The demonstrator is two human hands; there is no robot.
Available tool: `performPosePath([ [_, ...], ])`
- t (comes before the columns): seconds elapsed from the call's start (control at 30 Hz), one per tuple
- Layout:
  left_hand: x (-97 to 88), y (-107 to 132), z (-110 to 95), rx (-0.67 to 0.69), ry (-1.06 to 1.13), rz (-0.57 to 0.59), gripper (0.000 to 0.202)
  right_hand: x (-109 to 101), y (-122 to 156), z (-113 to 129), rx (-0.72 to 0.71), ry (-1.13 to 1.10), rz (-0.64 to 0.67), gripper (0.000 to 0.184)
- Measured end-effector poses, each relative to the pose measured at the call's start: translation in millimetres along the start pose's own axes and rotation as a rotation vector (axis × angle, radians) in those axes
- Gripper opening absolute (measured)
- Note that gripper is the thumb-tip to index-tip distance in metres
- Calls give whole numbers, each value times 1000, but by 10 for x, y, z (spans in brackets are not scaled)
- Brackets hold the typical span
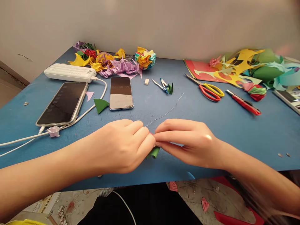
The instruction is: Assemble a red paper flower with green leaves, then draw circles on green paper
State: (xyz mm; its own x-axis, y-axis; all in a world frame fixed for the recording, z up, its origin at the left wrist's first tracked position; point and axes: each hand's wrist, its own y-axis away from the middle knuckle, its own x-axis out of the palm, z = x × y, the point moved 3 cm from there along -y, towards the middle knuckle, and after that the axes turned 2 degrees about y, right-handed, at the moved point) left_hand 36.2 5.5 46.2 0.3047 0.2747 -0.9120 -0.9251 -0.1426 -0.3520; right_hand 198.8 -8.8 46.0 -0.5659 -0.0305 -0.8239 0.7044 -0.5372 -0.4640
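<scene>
Near the front of the blue table [164, 109], both hands meet over a small red and green paper piece [154, 152]. My left hand [127, 147] is closed around it and hides most of it. Only a curled green edge and a sliver of red show. With fingertips pinched together, my right hand [189, 142] touches the same piece from the right. A thin wire [164, 115] runs from behind the left fingers up and to the right. Its near end is hidden, so I cannot tell if it is joined to the paper.
Left are a phone [62, 103], a power bank [70, 72] with cables, a second phone [121, 93] and a green paper wedge [101, 105]. Behind lie paper flowers [145, 58], an eraser [146, 82] and a compass [163, 86]. Scissors [208, 90] and a red cutter [245, 103] lie right.
</scene>
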Motion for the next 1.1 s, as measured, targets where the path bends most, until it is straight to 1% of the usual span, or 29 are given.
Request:
performPosePath([
  [0.07,-8,-7,-7,-26,36,-13,23,-19,-7,13,-17,86,-6,10],
  [0.1,-13,-10,-5,-74,88,-17,24,-23,-5,29,-37,162,-25,10],
  [0.23,-12,-8,8,-338,400,-9,20,-1,44,146,-225,507,-175,11],
  [0.3,0,-5,11,-395,484,-4,18,21,74,181,-293,611,-220,14],
  [0.33,4,-5,15,-391,475,-3,17,28,84,184,-303,633,-225,15],
  [0.4,-10,-11,25,-300,349,-33,17,25,84,168,-284,605,-205,16],
  [0.43,-24,-15,26,-227,252,-49,18,13,75,148,-241,546,-188,16],
  [0.47,-56,-19,15,-110,149,-110,19,-3,60,124,-182,455,-164,16],
  [0.5,-71,-21,12,-41,69,-109,20,-18,43,97,-113,345,-135,15],
  [0.57,-91,-24,11,39,43,-69,23,-37,15,53,7,134,-85,12],
  [0.6,-102,-24,15,35,69,-62,23,-41,7,43,35,64,-74,11],
  [0.67,-109,-22,24,-33,188,-45,19,-38,5,41,39,21,-85,10],
  [0.77,-87,-6,34,-168,368,-26,13,-11,24,50,16,87,-114,11],
  [0.83,-80,5,34,-214,437,-30,13,3,34,56,17,132,-130,10],
  [0.9,-90,16,42,-260,486,-54,14,-1,36,60,31,138,-173,11],
  [0.97,-111,27,51,-298,493,-98,14,-11,35,63,48,125,-234,11],
  [1.0,-124,31,51,-298,459,-122,13,-12,33,65,54,120,-256,12],
  [1.1,-149,38,29,-227,274,-173,9,9,25,70,69,112,-299,13],
])
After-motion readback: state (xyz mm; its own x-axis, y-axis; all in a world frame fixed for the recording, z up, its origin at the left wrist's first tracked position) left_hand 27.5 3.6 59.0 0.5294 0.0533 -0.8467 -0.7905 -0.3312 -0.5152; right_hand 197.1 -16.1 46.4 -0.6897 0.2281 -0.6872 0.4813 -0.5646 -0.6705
